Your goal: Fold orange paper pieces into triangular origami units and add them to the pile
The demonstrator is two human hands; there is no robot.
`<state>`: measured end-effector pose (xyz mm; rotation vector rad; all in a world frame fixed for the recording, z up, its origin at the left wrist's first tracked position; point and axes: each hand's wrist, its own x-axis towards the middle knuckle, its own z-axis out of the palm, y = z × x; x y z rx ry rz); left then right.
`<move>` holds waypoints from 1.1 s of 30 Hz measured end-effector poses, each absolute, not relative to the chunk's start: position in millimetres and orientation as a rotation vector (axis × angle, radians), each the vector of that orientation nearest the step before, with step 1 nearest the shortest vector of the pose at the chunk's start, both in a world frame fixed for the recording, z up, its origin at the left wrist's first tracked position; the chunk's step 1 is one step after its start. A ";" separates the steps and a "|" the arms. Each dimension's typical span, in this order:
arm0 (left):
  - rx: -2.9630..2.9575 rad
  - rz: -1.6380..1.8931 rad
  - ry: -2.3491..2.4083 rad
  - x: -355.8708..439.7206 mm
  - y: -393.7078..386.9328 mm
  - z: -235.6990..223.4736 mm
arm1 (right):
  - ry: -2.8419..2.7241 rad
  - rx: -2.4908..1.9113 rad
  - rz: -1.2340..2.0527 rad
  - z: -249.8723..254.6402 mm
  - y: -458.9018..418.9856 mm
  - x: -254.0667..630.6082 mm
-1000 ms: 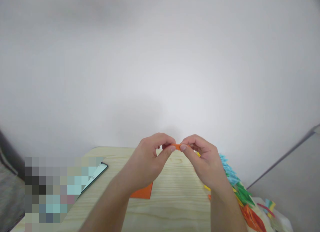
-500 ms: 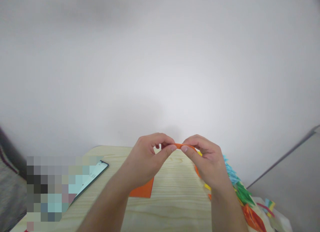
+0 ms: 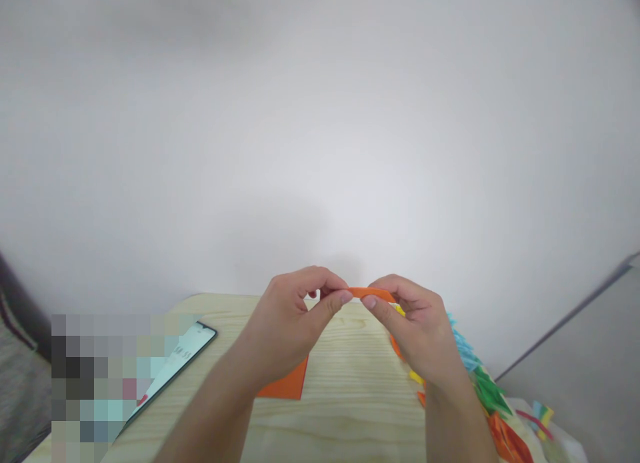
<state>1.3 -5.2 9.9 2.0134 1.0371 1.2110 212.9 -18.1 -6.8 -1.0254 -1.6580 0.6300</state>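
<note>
A narrow folded strip of orange paper (image 3: 373, 293) is held up above the far part of the table. My left hand (image 3: 300, 316) pinches its left end between thumb and fingers. On the other side, my right hand (image 3: 413, 323) has its thumb under the strip and its fingers behind it, closed on the right part. Below my left wrist lies a flat orange paper sheet (image 3: 285, 385), partly covered by the arm.
A phone (image 3: 173, 366) with a lit screen lies on the wooden table (image 3: 345, 416) at left, partly blurred out. Blue paper pieces (image 3: 465, 346), green paper (image 3: 490, 391) and orange folded paper (image 3: 509, 440) line the right edge. A white wall (image 3: 320, 150) stands behind.
The fingers of my right hand have lifted slightly off the strip's front, so more of the orange paper shows. My left hand keeps its pinch, shifted very slightly left.
</note>
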 end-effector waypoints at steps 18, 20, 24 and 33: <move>2.030 1.355 1.120 0.3 -3.0 7.5 | -1.582 -1.021 0.730 -7.2 -19.0 212.3; 2.018 1.343 1.111 -0.2 -1.9 7.3 | -1.584 -1.023 0.711 -7.3 -19.0 212.7; 1.971 1.327 1.056 0.8 -0.1 6.1 | -1.563 -1.045 0.679 -8.1 -19.4 212.7; 1.921 1.240 1.008 -4.3 -0.4 3.3 | -1.572 -1.061 0.704 -4.9 -20.5 213.8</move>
